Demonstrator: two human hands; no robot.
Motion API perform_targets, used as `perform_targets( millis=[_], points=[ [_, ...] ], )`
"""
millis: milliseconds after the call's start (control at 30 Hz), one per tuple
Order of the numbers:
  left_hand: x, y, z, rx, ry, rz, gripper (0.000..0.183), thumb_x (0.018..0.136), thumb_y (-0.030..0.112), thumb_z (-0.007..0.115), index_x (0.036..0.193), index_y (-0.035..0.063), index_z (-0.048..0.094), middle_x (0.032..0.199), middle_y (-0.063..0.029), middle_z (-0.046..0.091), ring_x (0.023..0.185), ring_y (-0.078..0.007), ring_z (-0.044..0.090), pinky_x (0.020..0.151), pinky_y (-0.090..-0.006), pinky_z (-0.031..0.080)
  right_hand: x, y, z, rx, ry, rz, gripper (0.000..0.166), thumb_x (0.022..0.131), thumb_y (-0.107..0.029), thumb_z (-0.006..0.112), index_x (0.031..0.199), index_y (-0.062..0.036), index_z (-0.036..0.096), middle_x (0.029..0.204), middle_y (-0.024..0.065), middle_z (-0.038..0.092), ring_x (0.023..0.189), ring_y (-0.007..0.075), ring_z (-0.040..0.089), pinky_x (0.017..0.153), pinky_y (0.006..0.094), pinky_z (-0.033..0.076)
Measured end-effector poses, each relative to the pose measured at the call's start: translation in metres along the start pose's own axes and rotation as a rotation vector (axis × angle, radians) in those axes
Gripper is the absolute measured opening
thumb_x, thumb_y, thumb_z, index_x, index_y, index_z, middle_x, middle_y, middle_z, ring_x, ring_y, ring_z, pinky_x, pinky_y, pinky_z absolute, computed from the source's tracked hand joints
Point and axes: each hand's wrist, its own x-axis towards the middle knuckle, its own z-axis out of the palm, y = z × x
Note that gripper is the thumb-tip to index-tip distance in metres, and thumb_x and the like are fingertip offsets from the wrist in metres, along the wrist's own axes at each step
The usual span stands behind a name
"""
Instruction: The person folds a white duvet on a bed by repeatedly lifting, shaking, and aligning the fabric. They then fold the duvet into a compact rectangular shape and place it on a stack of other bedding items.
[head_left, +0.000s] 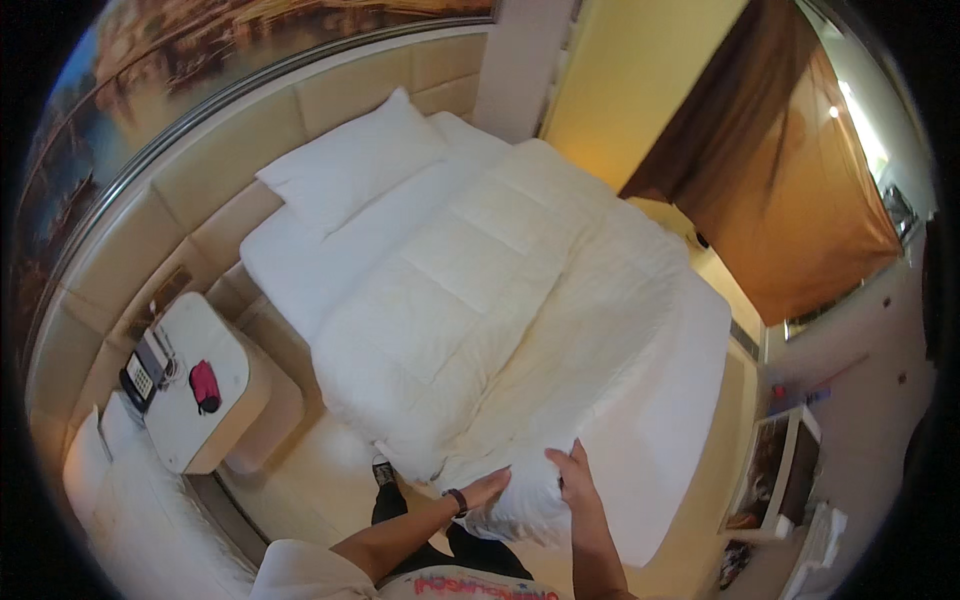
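A white duvet is spread over the bed, wrinkled and overlapping along its middle. My left hand, with a dark band on the wrist, lies against the duvet's near edge; its fingers point to the right, and their undersides are hidden. A short way to the right, my right hand has its lower fingers curled at the cover's edge, thumb and forefinger apart. Bunched cloth hangs between both hands. Beyond the duvet's right side, the white bed sheet shows. One white pillow rests at the head end against the padded headboard.
On the left, a white nightstand carries a telephone and a small pink-and-black pouch-like item. Another bed stands at lower left. A brown curtain hangs at the far right. A low shelf unit is near the right wall.
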Motion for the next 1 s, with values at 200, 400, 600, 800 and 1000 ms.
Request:
perform_targets(
  millis=[200, 400, 600, 800, 1000],
  points=[
    [-0.082, 0.065, -0.122, -0.430, 0.138, 0.085, 0.059, 0.086, 0.049, 0.039, 0.132, 0.0124, 0.032, 0.121, -0.0022, 0.047, 0.105, -0.0143, 0.046, 0.084, -0.0275, 0.039, 0.057, -0.004, 0.207, 0.091, -0.072, 0.007, 0.035, 0.077, 0.003, 0.053, 0.111, -0.0022, 0.043, 0.095, 0.0090, 0.055, 0.084, 0.0199, 0.055, 0.069, 0.0319, 0.049],
    [-0.133, 0.029, -0.281, -0.813, 0.366, 0.301, 0.049, 0.087, 0.042, 0.045, 0.122, 0.0082, 0.044, 0.119, -0.0054, 0.051, 0.104, -0.0165, 0.050, 0.083, -0.0310, 0.044, 0.127, 0.103, 0.392, -0.007, -0.232, -0.002, 0.044, 0.079, -0.002, 0.054, 0.119, -0.0039, 0.037, 0.096, 0.0106, 0.055, 0.084, 0.0206, 0.055, 0.071, 0.0311, 0.047],
    [-0.143, -0.035, -0.353, -0.935, 0.582, -0.143, 0.062, 0.080, 0.058, 0.046, 0.126, 0.0166, 0.040, 0.126, -0.0091, 0.042, 0.112, -0.0281, 0.042, 0.085, -0.0554, 0.035, 0.191, 0.257, 0.342, -1.448, -0.569, -0.106, 0.067, 0.075, -0.025, 0.061, 0.131, -0.0049, 0.030, 0.110, 0.0205, 0.054, 0.100, 0.0299, 0.054, 0.086, 0.0363, 0.041],
    [-0.118, -0.082, -0.345, -0.308, 0.759, 0.026, 0.094, 0.066, 0.045, 0.071, 0.134, 0.0050, 0.021, 0.124, -0.0204, 0.042, 0.111, -0.0317, 0.044, 0.092, -0.0399, 0.036, 0.120, 0.258, 0.293, -1.474, -0.552, -0.055, 0.046, 0.074, -0.022, 0.058, 0.116, -0.0068, 0.049, 0.106, 0.0186, 0.055, 0.094, 0.0316, 0.055, 0.086, 0.0389, 0.040],
    [-0.108, -0.046, -0.339, 0.272, 0.921, -0.319, 0.056, 0.068, 0.019, 0.064, 0.117, 0.0020, 0.042, 0.103, -0.0237, 0.056, 0.095, -0.0347, 0.055, 0.083, -0.0373, 0.044, 0.120, 0.269, 0.218, -1.406, -0.440, -0.249, 0.047, 0.071, -0.022, 0.062, 0.115, -0.0081, 0.050, 0.100, 0.0151, 0.057, 0.094, 0.0302, 0.053, 0.084, 0.0393, 0.040]
  ],
)
